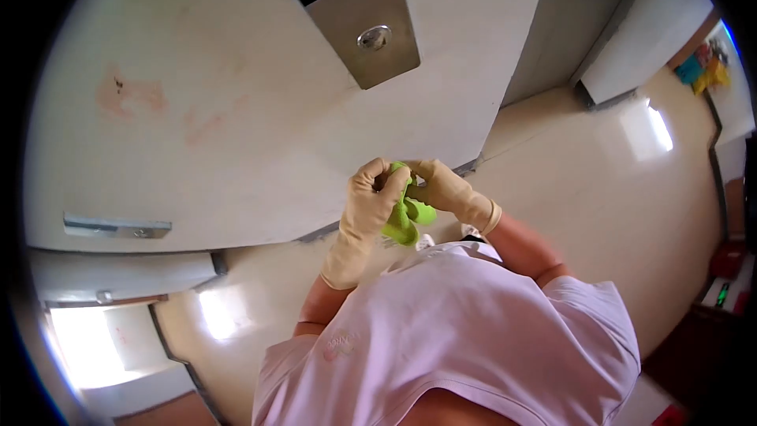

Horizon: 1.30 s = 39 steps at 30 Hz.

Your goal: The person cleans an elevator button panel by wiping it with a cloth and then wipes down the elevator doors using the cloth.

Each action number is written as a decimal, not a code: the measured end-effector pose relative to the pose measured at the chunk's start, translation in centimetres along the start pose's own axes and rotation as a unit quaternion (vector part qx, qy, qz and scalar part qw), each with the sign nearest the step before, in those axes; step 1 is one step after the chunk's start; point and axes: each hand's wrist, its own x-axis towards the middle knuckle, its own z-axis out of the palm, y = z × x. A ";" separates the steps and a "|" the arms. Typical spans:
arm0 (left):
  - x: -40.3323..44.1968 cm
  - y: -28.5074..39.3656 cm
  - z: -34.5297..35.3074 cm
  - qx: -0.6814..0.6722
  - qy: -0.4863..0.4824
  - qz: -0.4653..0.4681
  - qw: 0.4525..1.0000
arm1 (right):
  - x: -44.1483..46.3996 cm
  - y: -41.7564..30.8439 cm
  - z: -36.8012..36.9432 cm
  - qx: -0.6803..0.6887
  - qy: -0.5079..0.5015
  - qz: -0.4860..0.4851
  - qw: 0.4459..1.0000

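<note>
1. Lime-green cloth [400, 230] is bunched between the two hands, in front of the pale shirt [473, 323] and on the near side of a white door [276, 142] with a metal lock plate [376, 39].
2. The step in hand looks like handling the cloth itself, gathering or folding it at its top edge; neither hand touches the door.
3. A next move would seem to call for a steady pinch by one hand while the other shifts its grip along the fabric.
4. The gloved left hand [371, 197] is closed, thumb against bent fingers, gripping the upper cloth; the fabric lies just to its right.
5. The gloved right hand [445, 188] is partly curled, its fingertips nipping the same edge; the cloth lies to its left, its loose folds hanging on the near side, below both hands.
</note>
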 end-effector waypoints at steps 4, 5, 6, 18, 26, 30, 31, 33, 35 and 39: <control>-0.5 0.4 0.2 -0.088 -0.002 -0.009 0.996 | -1.0 -0.5 -1.7 -0.015 -0.047 0.173 0.984; -0.5 0.2 0.2 -0.128 0.007 -0.003 0.992 | -1.5 -0.5 -2.2 -0.042 -0.030 0.184 0.982; -0.5 -0.1 0.1 -0.167 0.014 0.003 0.986 | -2.0 -0.3 -2.7 -0.051 -0.033 0.193 0.979; 2.6 0.6 1.0 -0.157 0.159 0.142 0.964 | 4.4 -2.7 -7.2 0.085 0.282 0.008 0.955; 5.5 0.3 0.9 0.003 0.207 0.233 0.950 | 9.5 0.1 -7.0 0.200 0.356 -0.005 0.913; 5.7 0.0 1.0 0.002 0.211 0.219 0.953 | 9.0 -1.4 -6.6 0.231 0.356 0.017 0.905; 5.9 0.0 1.0 0.007 0.205 0.216 0.955 | 9.2 -1.2 -6.5 0.237 0.362 0.019 0.902; 6.1 0.1 1.1 0.025 0.225 0.218 0.950 | 9.6 -1.4 -6.0 0.209 0.388 -0.008 0.898; 5.9 0.6 1.6 0.000 0.215 0.204 0.955 | 9.3 -2.2 -5.9 0.163 0.398 0.004 0.903; 5.7 0.4 1.9 0.089 0.217 0.199 0.951 | 8.9 -3.1 -5.8 0.020 0.412 0.000 0.911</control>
